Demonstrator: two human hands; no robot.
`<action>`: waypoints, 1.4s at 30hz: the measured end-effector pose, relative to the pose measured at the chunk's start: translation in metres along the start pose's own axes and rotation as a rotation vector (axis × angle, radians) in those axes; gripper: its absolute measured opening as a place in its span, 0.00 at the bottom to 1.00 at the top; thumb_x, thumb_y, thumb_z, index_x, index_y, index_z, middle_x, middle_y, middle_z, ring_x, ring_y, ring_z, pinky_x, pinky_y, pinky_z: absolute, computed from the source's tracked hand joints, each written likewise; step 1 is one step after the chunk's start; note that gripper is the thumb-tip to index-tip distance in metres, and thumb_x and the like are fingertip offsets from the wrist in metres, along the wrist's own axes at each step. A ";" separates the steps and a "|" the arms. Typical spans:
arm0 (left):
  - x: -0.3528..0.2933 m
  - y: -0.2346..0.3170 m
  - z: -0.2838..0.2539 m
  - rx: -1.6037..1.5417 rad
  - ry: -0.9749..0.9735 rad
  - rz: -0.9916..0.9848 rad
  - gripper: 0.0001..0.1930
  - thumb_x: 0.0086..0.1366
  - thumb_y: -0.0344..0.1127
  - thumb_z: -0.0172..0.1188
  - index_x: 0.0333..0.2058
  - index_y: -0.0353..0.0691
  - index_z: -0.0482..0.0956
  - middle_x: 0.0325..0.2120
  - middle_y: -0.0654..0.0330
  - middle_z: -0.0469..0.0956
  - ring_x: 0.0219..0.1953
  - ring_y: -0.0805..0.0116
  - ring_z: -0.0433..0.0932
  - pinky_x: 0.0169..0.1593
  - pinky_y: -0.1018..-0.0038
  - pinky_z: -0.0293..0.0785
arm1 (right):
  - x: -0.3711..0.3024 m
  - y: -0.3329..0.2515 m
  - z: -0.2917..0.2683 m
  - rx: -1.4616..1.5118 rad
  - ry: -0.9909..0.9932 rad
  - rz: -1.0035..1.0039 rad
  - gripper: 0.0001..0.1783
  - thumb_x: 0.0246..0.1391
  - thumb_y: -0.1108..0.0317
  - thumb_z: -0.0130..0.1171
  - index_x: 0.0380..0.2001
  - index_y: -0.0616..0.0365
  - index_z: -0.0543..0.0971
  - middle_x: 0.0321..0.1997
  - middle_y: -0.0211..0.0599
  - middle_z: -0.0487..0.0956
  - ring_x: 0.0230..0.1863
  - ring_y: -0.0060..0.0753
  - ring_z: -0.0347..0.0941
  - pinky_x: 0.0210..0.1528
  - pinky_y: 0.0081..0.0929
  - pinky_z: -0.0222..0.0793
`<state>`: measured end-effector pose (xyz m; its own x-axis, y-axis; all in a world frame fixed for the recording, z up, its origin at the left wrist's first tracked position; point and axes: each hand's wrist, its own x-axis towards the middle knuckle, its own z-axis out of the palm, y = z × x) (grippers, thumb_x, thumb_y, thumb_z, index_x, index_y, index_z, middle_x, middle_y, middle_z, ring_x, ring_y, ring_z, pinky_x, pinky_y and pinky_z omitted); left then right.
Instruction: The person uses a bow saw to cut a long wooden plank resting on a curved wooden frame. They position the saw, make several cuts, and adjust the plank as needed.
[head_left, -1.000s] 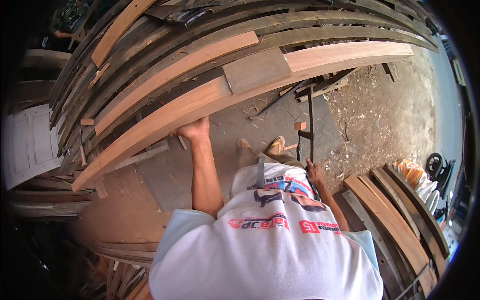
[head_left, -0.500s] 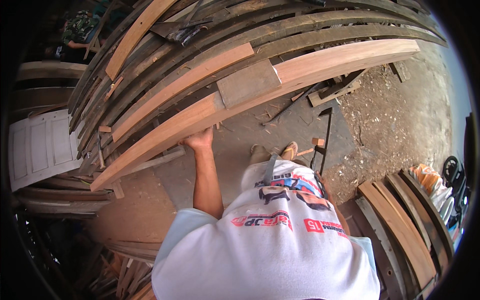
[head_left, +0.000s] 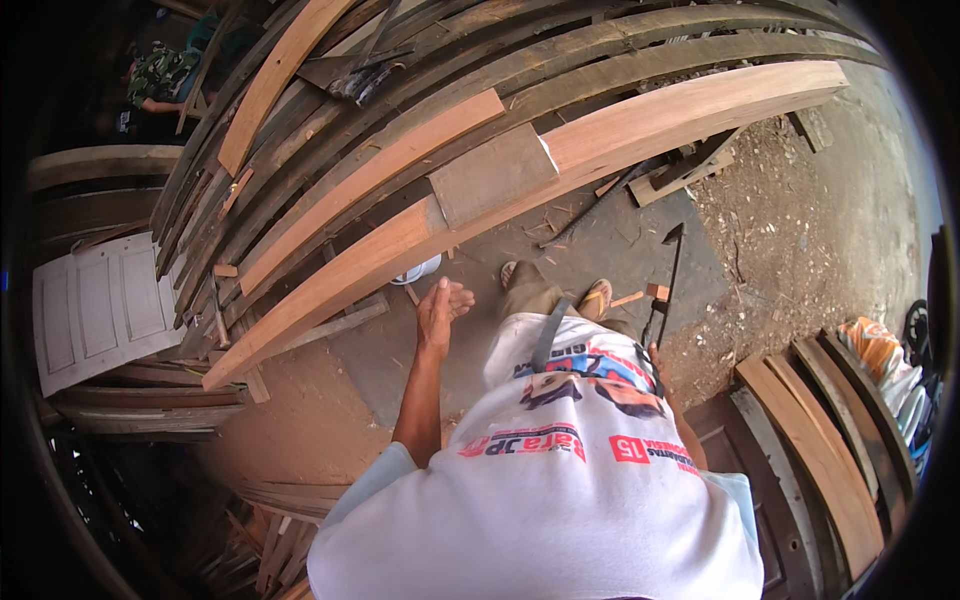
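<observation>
L. hand (head_left: 442,312): raised at near side of the long pale beam (head_left: 330,285), apart from it in view; fingers extended, fairly close together, thumb up, nothing held; R. hand (head_left: 654,356): mostly hidden by the white shirt (head_left: 540,500), at near end of a dark bar-shaped tool (head_left: 674,272); finger state & grip: cannot tell.

Beam pos.: lies diagonally, near-left to far-right, beyond the operator's feet; slightly curved in view; a grey-brown board (head_left: 492,178) rests across its mid-section; a white bucket (head_left: 424,268) shows partly under near edge, just beyond L. hand.

Far side of beam: shorter pale plank (head_left: 370,190), approx. parallel, lying on a stack of dark curved timbers (head_left: 620,95); hammer-like tool (head_left: 219,318) at L. end of stack, near the beam's L. end; small wood block (head_left: 657,291) on floor, just L. of dark tool.

Floor: dark sheet (head_left: 580,252) w/ scattered wood chips; both feet on it, in sandals (head_left: 597,298); bare ground (head_left: 765,220) to far R., strewn w/ chips.

Periphery: white panel door (head_left: 105,315) at L.; curved planks (head_left: 815,465) stacked at near R., w/ an orange-&-white bundle (head_left: 868,345) beyond; 2nd person (head_left: 165,78) at far L., patterned sleeve & forearm visible, remainder dim.
</observation>
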<state>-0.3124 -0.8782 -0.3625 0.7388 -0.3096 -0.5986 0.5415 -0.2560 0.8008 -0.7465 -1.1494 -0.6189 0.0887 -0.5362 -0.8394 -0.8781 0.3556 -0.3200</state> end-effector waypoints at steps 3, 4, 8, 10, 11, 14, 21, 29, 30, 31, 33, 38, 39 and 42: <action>-0.046 0.056 -0.002 0.549 0.022 0.415 0.21 0.66 0.46 0.70 0.45 0.32 0.78 0.41 0.54 0.83 0.38 0.62 0.83 0.38 0.72 0.80 | -0.013 -0.008 0.005 0.001 0.016 0.022 0.47 0.56 0.23 0.57 0.32 0.67 0.87 0.28 0.45 0.82 0.34 0.36 0.77 0.38 0.42 0.71; -0.050 0.075 -0.004 0.662 0.085 0.539 0.23 0.61 0.41 0.74 0.48 0.33 0.77 0.42 0.53 0.81 0.41 0.60 0.81 0.43 0.68 0.79 | -0.016 -0.012 0.008 0.007 0.030 0.025 0.47 0.56 0.23 0.57 0.32 0.67 0.87 0.27 0.45 0.82 0.34 0.36 0.77 0.38 0.42 0.71; -0.029 0.167 0.006 1.169 0.268 1.078 0.37 0.51 0.41 0.80 0.57 0.36 0.73 0.50 0.49 0.77 0.55 0.53 0.75 0.60 0.58 0.71 | -0.035 -0.015 0.039 0.086 0.063 0.057 0.47 0.55 0.23 0.57 0.32 0.67 0.87 0.27 0.44 0.82 0.34 0.36 0.77 0.38 0.42 0.71; -0.012 0.180 -0.008 1.303 0.107 0.751 0.42 0.49 0.44 0.81 0.60 0.36 0.70 0.55 0.48 0.75 0.61 0.51 0.70 0.66 0.55 0.64 | -0.043 -0.023 0.049 0.107 0.072 0.067 0.47 0.55 0.23 0.57 0.32 0.67 0.87 0.27 0.44 0.82 0.33 0.36 0.77 0.38 0.42 0.71; -0.004 0.186 -0.013 1.362 0.026 0.584 0.45 0.47 0.45 0.81 0.61 0.37 0.69 0.57 0.47 0.74 0.64 0.50 0.68 0.69 0.54 0.60 | -0.049 -0.024 0.055 0.109 0.075 0.076 0.47 0.55 0.23 0.57 0.32 0.67 0.87 0.27 0.44 0.81 0.33 0.36 0.77 0.37 0.42 0.71; 0.010 0.205 -0.019 1.464 -0.167 0.550 0.46 0.47 0.48 0.81 0.62 0.37 0.69 0.57 0.45 0.76 0.63 0.47 0.72 0.66 0.55 0.66 | -0.062 -0.027 0.072 0.137 0.081 0.092 0.47 0.55 0.23 0.57 0.32 0.67 0.87 0.27 0.43 0.81 0.33 0.35 0.76 0.37 0.41 0.71; 0.018 0.216 -0.025 1.384 -0.327 0.441 0.36 0.51 0.45 0.79 0.53 0.37 0.70 0.45 0.41 0.83 0.49 0.40 0.82 0.52 0.53 0.77 | -0.074 -0.011 0.124 0.208 0.048 0.148 0.47 0.55 0.23 0.57 0.31 0.67 0.87 0.26 0.43 0.81 0.32 0.35 0.76 0.36 0.41 0.71; 0.018 0.213 -0.029 1.383 -0.375 0.518 0.32 0.51 0.42 0.78 0.49 0.37 0.70 0.41 0.39 0.83 0.45 0.38 0.83 0.49 0.52 0.79 | -0.083 0.004 0.162 0.302 0.071 0.166 0.47 0.55 0.22 0.57 0.31 0.66 0.88 0.25 0.41 0.81 0.29 0.34 0.76 0.34 0.40 0.71; 0.017 0.213 -0.030 1.400 -0.365 0.519 0.32 0.52 0.42 0.78 0.49 0.37 0.70 0.41 0.39 0.83 0.45 0.38 0.83 0.49 0.52 0.79 | -0.088 -0.005 0.163 0.312 0.084 0.155 0.47 0.55 0.22 0.57 0.31 0.66 0.88 0.24 0.39 0.81 0.28 0.34 0.75 0.33 0.39 0.71; 0.016 0.212 -0.034 1.413 -0.357 0.517 0.32 0.52 0.42 0.78 0.49 0.37 0.71 0.41 0.39 0.83 0.45 0.38 0.83 0.49 0.52 0.79 | -0.099 -0.014 0.159 0.316 0.102 0.148 0.47 0.55 0.23 0.57 0.31 0.66 0.88 0.24 0.38 0.81 0.27 0.34 0.75 0.32 0.39 0.71; 0.015 0.210 -0.033 1.435 -0.377 0.498 0.32 0.52 0.43 0.78 0.49 0.36 0.71 0.41 0.39 0.83 0.46 0.38 0.83 0.50 0.52 0.79 | -0.112 -0.016 0.159 0.349 0.146 0.136 0.47 0.55 0.23 0.57 0.31 0.66 0.88 0.24 0.39 0.81 0.26 0.34 0.75 0.32 0.38 0.72; 0.006 0.209 -0.038 1.415 -0.419 0.420 0.35 0.50 0.41 0.79 0.52 0.34 0.71 0.42 0.37 0.83 0.47 0.41 0.84 0.52 0.54 0.78 | -0.164 -0.069 0.140 0.491 0.320 0.072 0.47 0.57 0.24 0.56 0.25 0.68 0.84 0.23 0.42 0.79 0.28 0.33 0.74 0.34 0.39 0.70; 0.004 0.209 -0.038 1.414 -0.424 0.408 0.35 0.50 0.41 0.79 0.52 0.34 0.71 0.42 0.37 0.83 0.47 0.40 0.84 0.52 0.54 0.78 | -0.159 -0.060 0.132 0.447 0.217 0.115 0.46 0.59 0.25 0.54 0.20 0.67 0.79 0.20 0.39 0.75 0.25 0.32 0.70 0.32 0.40 0.66; 0.008 0.205 -0.039 1.413 -0.433 0.390 0.35 0.51 0.41 0.78 0.54 0.34 0.70 0.43 0.36 0.82 0.48 0.39 0.83 0.53 0.52 0.78 | -0.182 -0.103 0.114 0.502 0.442 -0.048 0.46 0.60 0.25 0.53 0.16 0.66 0.73 0.18 0.38 0.70 0.25 0.36 0.65 0.34 0.42 0.62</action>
<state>-0.1796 -0.8975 -0.2022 0.4336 -0.7338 -0.5230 -0.6521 -0.6561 0.3799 -0.6187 -1.0008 -0.4837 -0.1726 -0.7850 -0.5950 -0.5430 0.5798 -0.6075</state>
